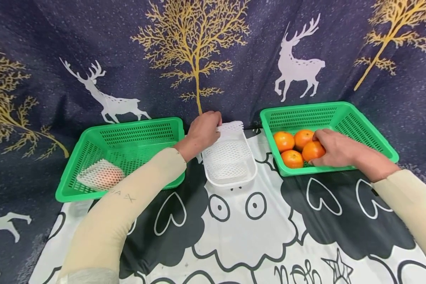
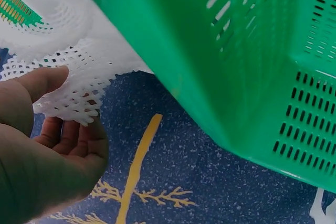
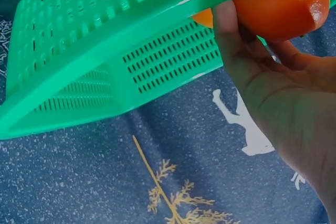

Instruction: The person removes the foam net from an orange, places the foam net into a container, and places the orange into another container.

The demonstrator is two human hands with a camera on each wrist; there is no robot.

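Note:
My left hand point(image 1: 206, 128) pinches a white foam net sleeve point(image 2: 73, 98) between thumb and fingers, over the far end of a white tray point(image 1: 253, 167). More foam net sleeves point(image 1: 228, 152) lie inside that tray. On the right, my right hand point(image 1: 335, 149) grips an orange point(image 1: 313, 151), thumb and fingers around its side. It is in the right green basket point(image 1: 370, 124), where several other oranges point(image 1: 284, 141) sit close together at the left end. In the right wrist view the basket's rim partly covers the held orange point(image 3: 286, 9).
A left green basket point(image 1: 88, 134) holds one fruit wrapped in a foam net point(image 1: 103, 174), partly behind my left sleeve. The white tray stands between the two baskets on a black-and-white patterned cloth point(image 1: 248, 232). Behind hangs a dark blue cloth point(image 1: 234, 86) with deer and trees.

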